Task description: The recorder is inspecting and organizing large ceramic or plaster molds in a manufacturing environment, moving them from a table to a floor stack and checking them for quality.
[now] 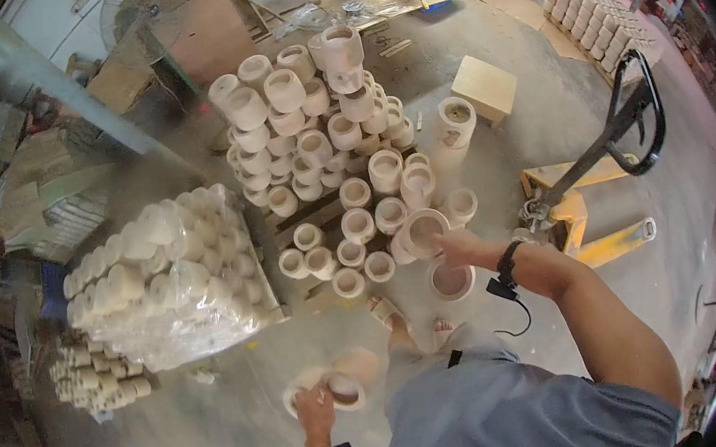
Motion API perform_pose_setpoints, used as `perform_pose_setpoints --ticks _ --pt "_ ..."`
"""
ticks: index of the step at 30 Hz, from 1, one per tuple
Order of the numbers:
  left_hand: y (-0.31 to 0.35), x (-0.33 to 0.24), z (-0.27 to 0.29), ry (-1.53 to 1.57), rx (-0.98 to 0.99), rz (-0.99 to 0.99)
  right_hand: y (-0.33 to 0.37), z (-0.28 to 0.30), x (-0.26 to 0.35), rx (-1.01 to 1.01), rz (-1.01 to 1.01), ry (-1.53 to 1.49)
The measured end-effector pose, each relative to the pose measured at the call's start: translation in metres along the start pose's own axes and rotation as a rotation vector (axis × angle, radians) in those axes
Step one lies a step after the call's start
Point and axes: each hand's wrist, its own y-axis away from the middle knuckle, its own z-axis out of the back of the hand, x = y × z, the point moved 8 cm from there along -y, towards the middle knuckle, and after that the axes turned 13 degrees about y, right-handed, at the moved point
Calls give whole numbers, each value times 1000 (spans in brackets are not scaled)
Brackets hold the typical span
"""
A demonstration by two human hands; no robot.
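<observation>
While the person stands over a concrete floor (539, 154), the left hand (314, 407) is held low near the left hip, its fingers curled around the rim of a pale cylindrical pot (343, 381) that lies tipped on its side, mouth toward the camera. The fingertips themselves blur into the rim, so how far they reach inside cannot be told. A second pale rim seems to show just behind the pot, too smeared by motion to make out.

The right hand (458, 245) reaches forward at arm's length to a wide-mouthed pot (421, 233) at the near edge of the pile. The fingers press together along the pot's right rim, the thumb hidden behind the wall, so whether it is gripped or merely touched is unclear. Just below that hand another open pot (451, 281) stands upright on the floor, partly covered by the wrist. Both wrists wear a dark band with a small box.

Beyond the right hand rises a heap of similar pots (320, 138), stacked several high on a wooden pallet (308, 219) that is mostly buried beneath them. To the left sits a plastic-wrapped bundle of pots (166, 276), its contents hazy behind the film. A yellow pallet jack (595, 206) stands to the right, its forks cut off by the person's arm. The person's sandalled feet (387, 310) peek out above a grey shirt.
</observation>
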Motion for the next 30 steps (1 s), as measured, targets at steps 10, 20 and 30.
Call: perform_pose_setpoints --ticks 10,20,30 --pt "-86 12 -3 -40 70 16 -136 -35 -28 -4 -72 -87" --pt "-175 -15 -6 -163 273 61 -201 -112 -60 20 -62 -214" --pt "-294 -113 -62 -300 461 -293 -178 -101 -64 41 -155 -144"
